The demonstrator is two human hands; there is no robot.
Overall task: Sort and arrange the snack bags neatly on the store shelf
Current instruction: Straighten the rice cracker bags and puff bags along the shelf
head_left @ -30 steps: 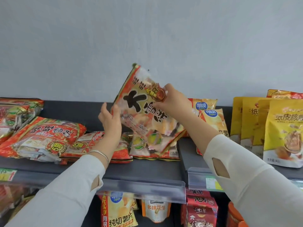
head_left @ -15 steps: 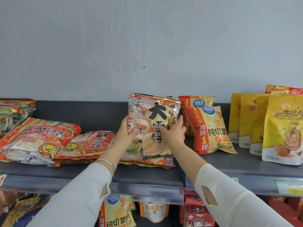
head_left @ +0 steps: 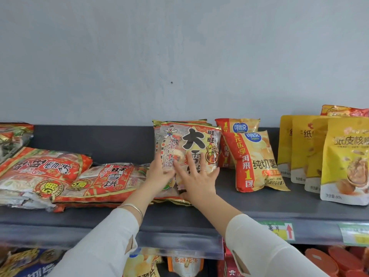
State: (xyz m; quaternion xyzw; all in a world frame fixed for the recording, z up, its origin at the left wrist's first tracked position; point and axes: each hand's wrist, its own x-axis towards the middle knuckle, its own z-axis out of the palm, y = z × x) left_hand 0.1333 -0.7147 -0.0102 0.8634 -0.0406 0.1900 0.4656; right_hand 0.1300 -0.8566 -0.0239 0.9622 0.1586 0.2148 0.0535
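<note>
On shelf, upright cracker bag, right hand spread flat on it, left hand at edge, grip unclear

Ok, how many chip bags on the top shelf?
2. The front chip bag leans just right of the cracker bag; the rear chip bag stands behind it, partly covered. Others may be hidden further back.

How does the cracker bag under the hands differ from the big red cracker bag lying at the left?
The cracker bag under the hands stands upright on the shelf; the big red cracker bag lies face up. The first bears large black characters, the second white ones on red. The left hand and right hand touch only the first. Both sit on that shelf.
</note>
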